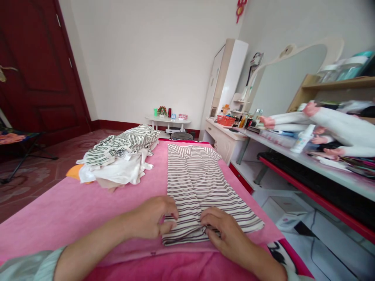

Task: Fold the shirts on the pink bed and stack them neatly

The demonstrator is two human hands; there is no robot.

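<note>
A striped shirt (187, 195) lies flat on the pink blanket (125, 207), its left side folded inward and its collar end pointing away from me. My right hand (224, 232) pinches the fabric at the near hem, around the middle of the shirt. At the shirt's lower left edge is my left hand (159, 216), fingers curved and thumb apart, with a gap between them and no cloth visibly gripped. The lower right part of the shirt spreads out toward the blanket's right side.
A heap of striped and white clothes (117, 160) lies at the far left of the blanket. To the right stands a cluttered desk (345, 179) with doll limbs (345, 128) and a white bottle (303, 138). Farther back are a small white table (168, 118) and a dresser (224, 134).
</note>
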